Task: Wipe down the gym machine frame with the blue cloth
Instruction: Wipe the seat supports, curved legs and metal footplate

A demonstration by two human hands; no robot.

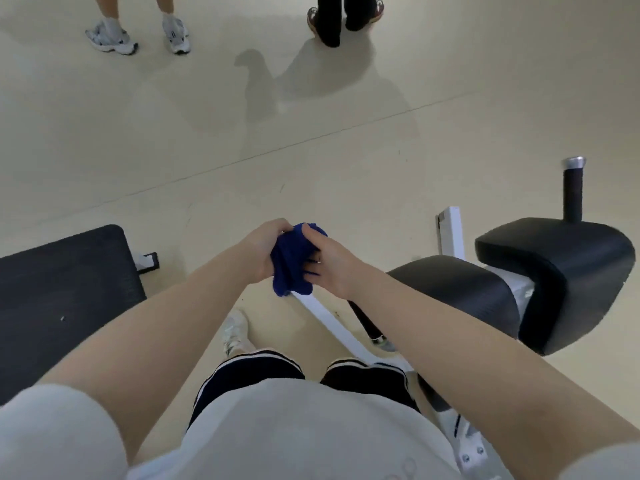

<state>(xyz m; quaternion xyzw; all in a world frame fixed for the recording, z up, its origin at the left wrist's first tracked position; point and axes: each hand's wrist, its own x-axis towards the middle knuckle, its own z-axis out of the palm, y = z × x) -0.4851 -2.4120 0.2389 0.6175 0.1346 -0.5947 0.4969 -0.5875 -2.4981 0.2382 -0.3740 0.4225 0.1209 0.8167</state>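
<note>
A bunched dark blue cloth (292, 263) is held in front of me at mid-frame, above the floor. My left hand (265, 249) grips its left side and my right hand (329, 263) grips its right side, fingers curled into the fabric. Below the cloth runs a white bar of the gym machine frame (332, 323), slanting down toward my legs. A second white frame upright (450, 233) rises to the right. The cloth does not touch the frame.
Two black pads (464, 292) (561, 271) and a black handle with a silver cap (573, 192) sit on the right. A black bench pad (62, 296) lies left. Two people's legs (138, 29) (343, 19) stand at the far edge of the beige floor.
</note>
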